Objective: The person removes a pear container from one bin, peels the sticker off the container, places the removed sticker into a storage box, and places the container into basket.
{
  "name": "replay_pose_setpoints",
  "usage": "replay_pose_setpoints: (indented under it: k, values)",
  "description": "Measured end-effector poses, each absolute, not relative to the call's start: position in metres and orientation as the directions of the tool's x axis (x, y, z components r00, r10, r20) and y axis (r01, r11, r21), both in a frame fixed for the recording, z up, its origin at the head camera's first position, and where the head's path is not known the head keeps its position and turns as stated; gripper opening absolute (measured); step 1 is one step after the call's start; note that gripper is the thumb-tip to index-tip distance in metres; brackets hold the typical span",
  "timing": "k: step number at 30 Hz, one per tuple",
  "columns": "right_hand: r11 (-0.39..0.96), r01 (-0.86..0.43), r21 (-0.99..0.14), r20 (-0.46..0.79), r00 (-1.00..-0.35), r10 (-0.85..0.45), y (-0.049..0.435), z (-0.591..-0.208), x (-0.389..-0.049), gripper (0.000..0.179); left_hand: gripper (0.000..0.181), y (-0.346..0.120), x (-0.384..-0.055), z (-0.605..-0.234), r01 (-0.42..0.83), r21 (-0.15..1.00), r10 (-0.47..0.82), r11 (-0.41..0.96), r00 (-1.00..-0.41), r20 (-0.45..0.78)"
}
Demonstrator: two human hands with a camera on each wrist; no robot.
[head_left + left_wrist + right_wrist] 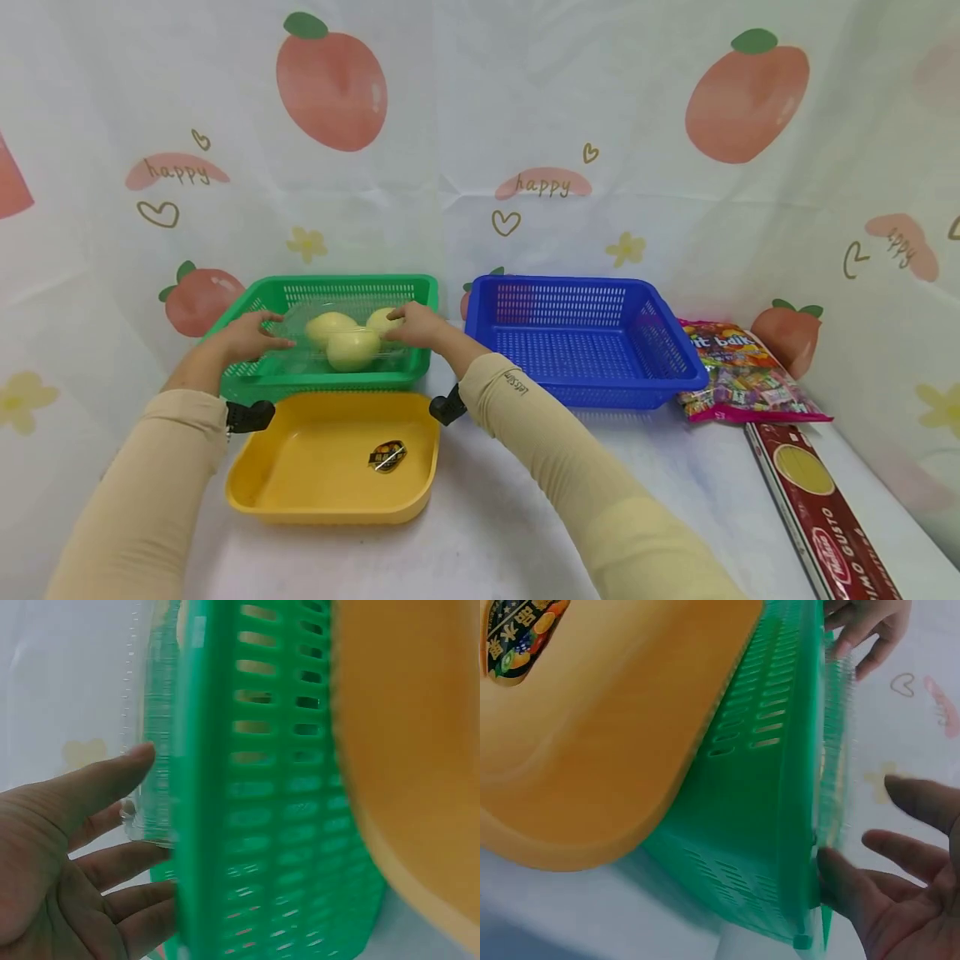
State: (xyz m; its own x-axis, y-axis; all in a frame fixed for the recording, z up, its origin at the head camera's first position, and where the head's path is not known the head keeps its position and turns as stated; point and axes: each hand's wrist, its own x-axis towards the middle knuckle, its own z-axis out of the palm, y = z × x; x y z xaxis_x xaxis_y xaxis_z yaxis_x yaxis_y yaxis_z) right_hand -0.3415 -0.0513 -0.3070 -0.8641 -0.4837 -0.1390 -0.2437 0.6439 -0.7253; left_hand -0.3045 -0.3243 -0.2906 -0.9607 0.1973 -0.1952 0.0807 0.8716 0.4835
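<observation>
A clear plastic box (303,312) with pale yellow round items (352,348) inside sits in the green basket (322,382). My left hand (251,335) is at the box's left end; in the left wrist view its thumb (124,771) and forefinger lie by the box corner, with the other fingers at the basket rim. At the right end is my right hand (418,325). In the right wrist view its fingers (904,851) are spread, and one fingertip lies at the basket's rim. The box's underside is hidden.
A yellow tray (300,458) with a dark label stands in front of the green basket. To the right is a blue basket (570,350). Beyond it lie a colourful candy bag (738,375) and a long dark red box (821,508). A printed cloth hangs behind.
</observation>
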Motion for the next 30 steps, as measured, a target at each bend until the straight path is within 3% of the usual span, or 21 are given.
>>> replay_pose_setpoints:
  k: [7,12,22,30]
  values:
    - [0.62,-0.202,-0.758,-0.21,-0.824,-0.526,-0.052,-0.311,-0.34,0.054,0.075,-0.326,-0.302,-0.301,0.05,0.507,0.193,0.86,-0.953,-0.235]
    - [0.596,-0.195,-0.779,-0.22,-0.805,-0.551,-0.046,-0.31,-0.338,0.057,0.074,-0.327,-0.3,-0.304,0.089,0.406,0.181,0.909,-0.964,-0.194]
    - [0.526,-0.34,-0.78,-0.098,-0.764,-0.638,0.013,-0.296,-0.312,0.062,0.077,-0.309,-0.28,-0.287,0.12,0.381,0.167,0.917,-0.982,-0.093]
    - [0.642,-0.504,-0.578,0.051,-0.807,-0.588,0.095,-0.304,-0.277,0.075,0.081,-0.288,-0.241,-0.283,0.156,0.308,0.148,0.938,-0.988,0.052]
